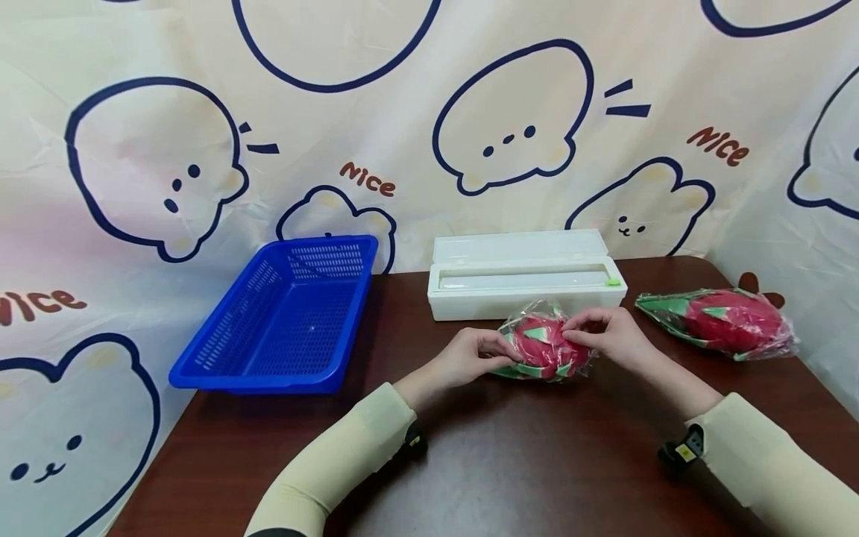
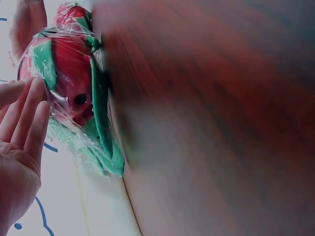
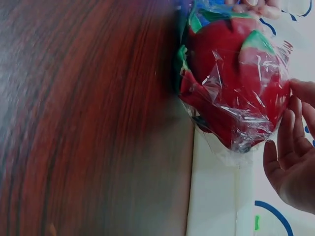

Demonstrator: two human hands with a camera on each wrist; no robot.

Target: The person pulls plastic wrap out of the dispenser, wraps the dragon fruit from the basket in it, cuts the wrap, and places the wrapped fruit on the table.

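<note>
A red dragon fruit (image 1: 546, 350) with green scales lies on the table in front of me, wrapped in clear cling film (image 3: 241, 118). At its left side my left hand (image 1: 473, 354) pinches the film between thumb and fingers. My right hand (image 1: 612, 339) does the same on the upper right, its thumb and index finger meeting at the wrapped surface in the right wrist view. The film bunches in creases at the fruit's ends. Close behind the fruit stands a white cling film dispenser (image 1: 523, 306) with its lid raised and a roll inside.
To the right lies a second wrapped dragon fruit (image 1: 728, 324), with a small brown object (image 1: 748, 283) behind it. A blue perforated basket (image 1: 268, 380) stands at the left of the brown table (image 1: 496, 477). A cartoon-printed cloth (image 1: 403, 149) hangs along the back.
</note>
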